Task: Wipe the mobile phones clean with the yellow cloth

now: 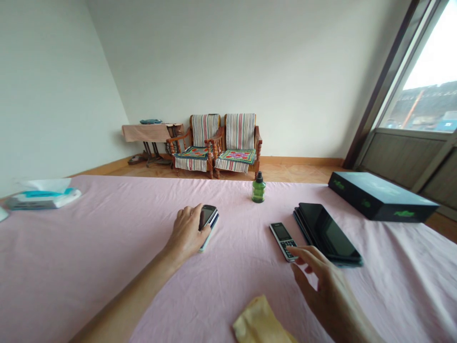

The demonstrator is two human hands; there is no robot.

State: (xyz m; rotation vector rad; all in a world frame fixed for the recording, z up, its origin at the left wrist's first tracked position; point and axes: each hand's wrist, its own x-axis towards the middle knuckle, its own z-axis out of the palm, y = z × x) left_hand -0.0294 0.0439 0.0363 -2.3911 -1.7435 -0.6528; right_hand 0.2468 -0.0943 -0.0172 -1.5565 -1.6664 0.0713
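Observation:
My left hand (187, 231) is wrapped round a dark phone (207, 215) at the middle of the bed-like surface. Beneath that phone lies at least one more flat device with a pale edge; the hand partly covers both. My right hand (321, 281) has its thumb and fingers apart. Its fingertips reach over the lower end of a keypad phone (282, 232), and whether they touch it I cannot tell. Just right of the keypad phone, a black-screened tablet (326, 231) rests on top of other flat dark devices.
A yellow cloth (262, 321) lies at the near edge. Farther back stands a green bottle (258, 190) with a black cap. A black box (378, 195) sits at the far right, a wipes pack (46, 196) at the left. Pink fabric (107, 214) covers the surface; two chairs stand beyond.

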